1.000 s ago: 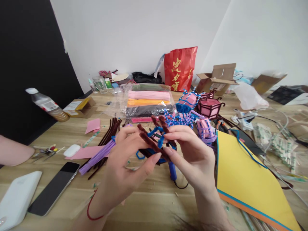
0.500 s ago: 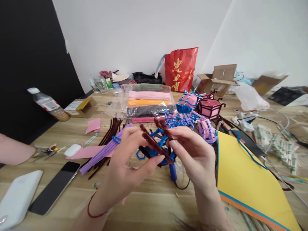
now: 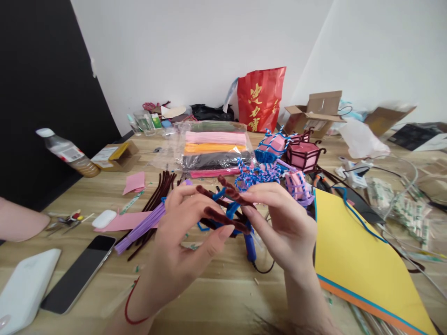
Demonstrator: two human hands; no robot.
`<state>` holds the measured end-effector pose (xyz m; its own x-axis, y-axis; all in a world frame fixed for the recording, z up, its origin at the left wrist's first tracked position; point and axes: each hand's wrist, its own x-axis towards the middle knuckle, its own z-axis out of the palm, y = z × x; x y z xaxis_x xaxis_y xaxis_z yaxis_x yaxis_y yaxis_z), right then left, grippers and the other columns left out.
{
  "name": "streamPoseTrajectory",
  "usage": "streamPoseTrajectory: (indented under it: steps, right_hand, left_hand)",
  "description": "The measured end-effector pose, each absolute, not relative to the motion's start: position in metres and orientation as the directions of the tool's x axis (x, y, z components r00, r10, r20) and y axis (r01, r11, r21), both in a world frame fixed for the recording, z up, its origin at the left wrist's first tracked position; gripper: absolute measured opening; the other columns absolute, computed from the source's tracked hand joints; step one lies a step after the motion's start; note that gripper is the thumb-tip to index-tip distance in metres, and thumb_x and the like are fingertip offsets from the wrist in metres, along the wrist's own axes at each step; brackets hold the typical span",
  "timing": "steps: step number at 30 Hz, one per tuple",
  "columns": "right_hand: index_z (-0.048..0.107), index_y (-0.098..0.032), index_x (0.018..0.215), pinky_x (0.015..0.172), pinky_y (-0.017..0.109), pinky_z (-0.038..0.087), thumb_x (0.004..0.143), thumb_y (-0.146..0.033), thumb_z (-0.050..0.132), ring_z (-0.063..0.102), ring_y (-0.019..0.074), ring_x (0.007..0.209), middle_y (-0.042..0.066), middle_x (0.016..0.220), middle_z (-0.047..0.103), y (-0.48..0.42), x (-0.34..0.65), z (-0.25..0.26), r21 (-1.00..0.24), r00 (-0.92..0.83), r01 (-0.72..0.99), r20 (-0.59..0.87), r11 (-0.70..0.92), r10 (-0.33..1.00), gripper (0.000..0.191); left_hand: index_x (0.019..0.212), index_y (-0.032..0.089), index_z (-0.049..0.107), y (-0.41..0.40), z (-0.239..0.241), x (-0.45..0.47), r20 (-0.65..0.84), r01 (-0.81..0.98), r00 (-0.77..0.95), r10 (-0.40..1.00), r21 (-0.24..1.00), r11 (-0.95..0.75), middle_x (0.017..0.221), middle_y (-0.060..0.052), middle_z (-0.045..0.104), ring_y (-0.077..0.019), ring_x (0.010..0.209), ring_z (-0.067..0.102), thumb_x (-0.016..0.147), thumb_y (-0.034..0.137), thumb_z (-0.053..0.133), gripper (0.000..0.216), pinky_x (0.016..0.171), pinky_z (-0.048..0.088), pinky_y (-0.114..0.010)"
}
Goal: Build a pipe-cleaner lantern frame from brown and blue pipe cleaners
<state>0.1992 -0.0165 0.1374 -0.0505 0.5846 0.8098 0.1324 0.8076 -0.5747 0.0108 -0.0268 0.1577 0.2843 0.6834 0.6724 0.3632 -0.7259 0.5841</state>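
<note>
Between my hands, above the table, is a frame of dark brown and blue pipe cleaners (image 3: pixel 226 218). My left hand (image 3: pixel 186 232) grips its left side, thumb below and fingers behind the brown strands. On the right side my right hand (image 3: pixel 282 228) pinches it between thumb and fingers. Below the frame lies a blue-handled tool (image 3: pixel 250 249) with a black cord. A bundle of purple pipe cleaners (image 3: pixel 141 230) rests left of my left hand, over loose brown pipe cleaners (image 3: pixel 157 195). Parts of the frame are hidden by my fingers.
Small pink lanterns (image 3: pixel 303 156) stand behind my right hand, near a packet of coloured pipe cleaners (image 3: pixel 214 151). Yellow sheets (image 3: pixel 356 251) lie at right. A phone (image 3: pixel 80 274), a white power bank (image 3: pixel 30 284) and a bottle (image 3: pixel 68 153) are at left. A red bag (image 3: pixel 261 100) stands at the back.
The pipe cleaner frame has tilted and shifted slightly in my hands, its brown strands now spread further apart. Both hands keep hold of it. The view has moved a little.
</note>
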Motion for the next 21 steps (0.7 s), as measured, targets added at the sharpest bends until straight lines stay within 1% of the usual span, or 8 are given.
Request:
streamPoseTrajectory:
  steps: [3, 5, 7, 11, 14, 16, 19, 21]
  right_hand:
    - [0.073, -0.028, 0.119, 0.083, 0.03, 0.059, 0.091, 0.0, 0.068, 0.069, 0.0175, 0.099, 0.002, 0.1, 0.074, -0.017, 0.199, 0.138, -0.555, -0.056, 0.165, 0.82, 0.816, 0.569, 0.041]
    - [0.073, -0.028, 0.12, 0.081, 0.031, 0.06, 0.091, 0.0, 0.068, 0.07, 0.0178, 0.098, 0.002, 0.101, 0.074, -0.018, 0.2, 0.137, -0.544, -0.053, 0.187, 0.826, 0.818, 0.561, 0.041]
    - [0.073, -0.028, 0.12, 0.081, 0.032, 0.061, 0.09, 0.0, 0.067, 0.071, 0.0183, 0.096, 0.003, 0.102, 0.075, -0.019, 0.2, 0.137, -0.528, -0.057, 0.218, 0.833, 0.821, 0.55, 0.041]
    - [0.072, -0.025, 0.123, 0.08, 0.032, 0.063, 0.089, 0.001, 0.067, 0.073, 0.0187, 0.094, 0.005, 0.105, 0.075, -0.022, 0.2, 0.138, -0.428, -0.106, 0.292, 0.874, 0.855, 0.474, 0.043]
    - [0.072, -0.022, 0.121, 0.076, 0.034, 0.064, 0.087, 0.003, 0.068, 0.074, 0.0195, 0.09, 0.006, 0.102, 0.077, -0.024, 0.2, 0.138, -0.345, -0.1, 0.298, 0.916, 0.89, 0.388, 0.043]
    - [0.072, -0.023, 0.12, 0.073, 0.036, 0.065, 0.086, 0.0, 0.07, 0.075, 0.0209, 0.086, 0.006, 0.099, 0.078, -0.025, 0.2, 0.138, -0.302, -0.063, 0.304, 0.94, 0.904, 0.335, 0.041]
    - [0.072, -0.025, 0.116, 0.071, 0.039, 0.064, 0.084, -0.003, 0.073, 0.074, 0.0212, 0.081, 0.005, 0.096, 0.078, -0.026, 0.201, 0.138, -0.278, 0.006, 0.346, 0.956, 0.896, 0.294, 0.039]
    - [0.072, -0.024, 0.113, 0.07, 0.039, 0.063, 0.085, -0.007, 0.073, 0.073, 0.0214, 0.08, 0.006, 0.092, 0.078, -0.026, 0.201, 0.139, -0.28, 0.033, 0.335, 0.958, 0.899, 0.286, 0.033]
  left_hand:
    - [0.089, 0.026, 0.062, -0.027, 0.159, 0.012, 0.688, 0.395, 0.297, 0.662, 0.543, -0.741, 0.086, 0.005, 0.069, -0.0177, 0.085, 0.057, 0.094, 0.015, 0.063, 0.012, 0.095, 0.04, -0.04]
    - [0.088, 0.026, 0.061, -0.026, 0.159, 0.012, 0.681, 0.379, 0.29, 0.672, 0.563, -0.734, 0.085, 0.005, 0.07, -0.0176, 0.082, 0.059, 0.094, 0.015, 0.061, 0.013, 0.096, 0.04, -0.04]
    - [0.087, 0.026, 0.062, -0.026, 0.158, 0.011, 0.669, 0.332, 0.277, 0.69, 0.607, -0.722, 0.084, 0.004, 0.07, -0.0186, 0.08, 0.06, 0.096, 0.02, 0.061, 0.011, 0.097, 0.04, -0.042]
    - [0.088, 0.027, 0.066, -0.024, 0.154, 0.009, 0.655, 0.27, 0.27, 0.706, 0.653, -0.708, 0.084, 0.003, 0.073, -0.0212, 0.081, 0.064, 0.097, 0.031, 0.065, 0.01, 0.095, 0.041, -0.045]
    - [0.094, 0.027, 0.067, -0.022, 0.152, 0.008, 0.655, 0.265, 0.292, 0.697, 0.644, -0.717, 0.092, 0.0, 0.077, -0.0231, 0.087, 0.067, 0.096, 0.025, 0.066, 0.003, 0.091, 0.045, -0.045]
    - [0.097, 0.027, 0.066, -0.019, 0.153, 0.007, 0.669, 0.231, 0.343, 0.659, 0.62, -0.75, 0.096, 0.0, 0.078, -0.0228, 0.087, 0.068, 0.095, 0.023, 0.066, 0.005, 0.089, 0.047, -0.044]
    - [0.1, 0.029, 0.066, -0.014, 0.154, 0.006, 0.684, 0.146, 0.425, 0.592, 0.594, -0.791, 0.097, 0.002, 0.078, -0.0204, 0.084, 0.069, 0.099, 0.031, 0.064, 0.004, 0.095, 0.046, -0.045]
    - [0.1, 0.03, 0.069, -0.011, 0.154, 0.005, 0.679, 0.08, 0.454, 0.577, 0.613, -0.786, 0.097, 0.002, 0.078, -0.0198, 0.085, 0.07, 0.101, 0.04, 0.061, 0.012, 0.101, 0.046, -0.046]
